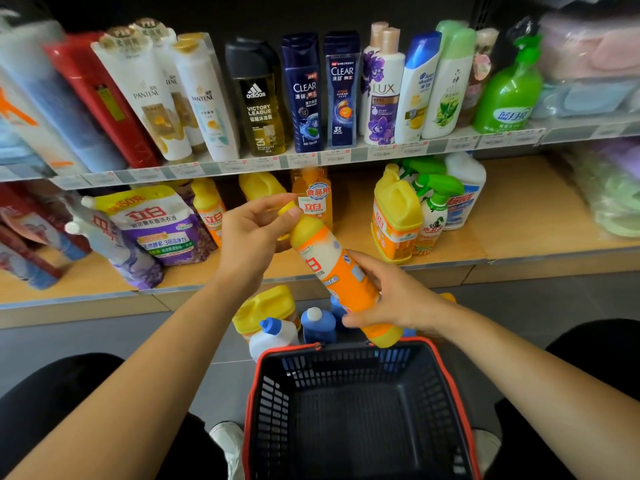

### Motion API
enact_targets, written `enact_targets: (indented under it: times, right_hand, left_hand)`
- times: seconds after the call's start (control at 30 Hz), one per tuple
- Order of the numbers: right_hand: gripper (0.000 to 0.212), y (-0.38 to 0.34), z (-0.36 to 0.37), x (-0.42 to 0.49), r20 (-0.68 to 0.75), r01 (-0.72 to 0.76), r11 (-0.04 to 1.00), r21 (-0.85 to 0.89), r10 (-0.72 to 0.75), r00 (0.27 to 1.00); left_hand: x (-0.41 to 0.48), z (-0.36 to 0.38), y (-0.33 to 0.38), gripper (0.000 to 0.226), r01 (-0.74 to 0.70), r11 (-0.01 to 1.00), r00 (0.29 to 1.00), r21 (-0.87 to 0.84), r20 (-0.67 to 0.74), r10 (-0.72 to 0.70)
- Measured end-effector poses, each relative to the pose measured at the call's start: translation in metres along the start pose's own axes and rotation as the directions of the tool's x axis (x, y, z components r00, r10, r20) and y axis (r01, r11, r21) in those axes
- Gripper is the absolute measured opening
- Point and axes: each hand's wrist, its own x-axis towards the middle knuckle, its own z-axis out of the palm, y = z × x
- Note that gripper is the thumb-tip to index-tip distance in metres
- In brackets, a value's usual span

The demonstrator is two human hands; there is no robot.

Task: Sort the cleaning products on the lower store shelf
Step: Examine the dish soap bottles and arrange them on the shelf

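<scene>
Orange plastic, smooth and glossy, makes up the bottle (329, 268), which hangs tilted in the air in front of the lower shelf (526, 216) and above the far edge of the basket (277, 393), yellow cap (289, 207) up and to the left, base down and to the right. The left hand (249, 226) curls round the neck with the thumb against the cap, and the right hand (388, 299) wraps its fingers round the lower body. Judging by its look, the bottle is full and so fairly heavy for its size, with stiff walls that would give a little under a hard squeeze and a slick skin that could slide through a loose hold. The narrow neck and the lower body are the sound places to take it; the cap alone seems a poor one. A matching orange bottle (313, 199) stands upright at the back of the shelf, and a place beside it looks right, base set down first
</scene>
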Motion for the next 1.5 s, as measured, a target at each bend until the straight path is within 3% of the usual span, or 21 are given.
enact_targets:
  times: [0.1, 0.27, 0.37, 0.5, 0.67, 0.83, 0.97, 1.13, 1.27, 1.37, 1.5]
  right_hand:
    - [0.101, 0.008, -0.009, -0.002, 0.070, -0.048, 0.995, -0.087, 0.054, 0.996]
    - [0.072, 0.006, -0.024, 0.000, -0.218, -0.081, 0.982, -0.170, 0.043, 0.975]
    - [0.065, -0.001, -0.032, -0.002, -0.398, -0.058, 0.987, -0.147, -0.006, 0.917]
    - [0.054, -0.016, -0.037, -0.001, -0.528, 0.140, 0.990, 0.002, -0.118, 0.841]
    - [0.055, -0.022, -0.021, -0.001, -0.503, 0.209, 0.978, 0.024, -0.169, 0.848]
    - [0.053, -0.025, -0.014, 0.002, -0.440, 0.225, 0.973, 0.047, -0.182, 0.879]
    - [0.053, -0.022, -0.005, 0.002, -0.420, 0.216, 0.976, 0.001, -0.196, 0.886]
    - [0.052, -0.023, 0.006, 0.000, -0.461, 0.233, 0.971, -0.061, -0.235, 0.856]
    - [0.049, -0.022, 0.013, 0.001, -0.509, 0.187, 0.975, -0.123, -0.224, 0.831]
    - [0.047, -0.024, 0.013, 0.002, -0.503, 0.160, 0.976, -0.149, -0.214, 0.837]
    - [0.043, -0.021, 0.014, 0.003, -0.496, 0.125, 0.985, -0.118, -0.168, 0.852]
  left_hand:
    - [0.003, -0.010, -0.001, 0.016, 0.021, 0.999, 0.998, -0.032, -0.065, -0.023]
    - [0.008, -0.025, -0.012, 0.022, 0.086, 0.990, 0.975, -0.114, -0.195, -0.107]
    - [0.011, -0.031, -0.021, 0.025, 0.160, 0.986, 0.973, 0.043, -0.175, -0.151]
    - [0.003, -0.023, -0.028, 0.019, 0.204, 0.954, 0.978, 0.220, -0.080, -0.190]
    - [-0.014, 0.004, -0.018, 0.016, 0.099, 0.983, 0.987, 0.157, 0.108, -0.117]
    - [-0.025, 0.021, -0.009, 0.040, -0.013, 0.998, 0.965, 0.056, 0.261, -0.002]
    - [-0.029, 0.025, -0.007, 0.034, -0.140, 0.984, 0.931, 0.111, 0.352, 0.092]
    - [-0.038, 0.031, -0.013, 0.034, -0.252, 0.897, 0.958, 0.362, 0.227, 0.178]
    - [-0.040, 0.035, -0.010, 0.036, -0.212, 0.794, 0.976, 0.569, 0.089, 0.197]
    - [-0.038, 0.033, -0.010, 0.034, -0.251, 0.764, 0.967, 0.594, 0.129, 0.218]
    - [-0.034, 0.029, -0.014, 0.028, -0.379, 0.748, 0.921, 0.544, 0.298, 0.250]
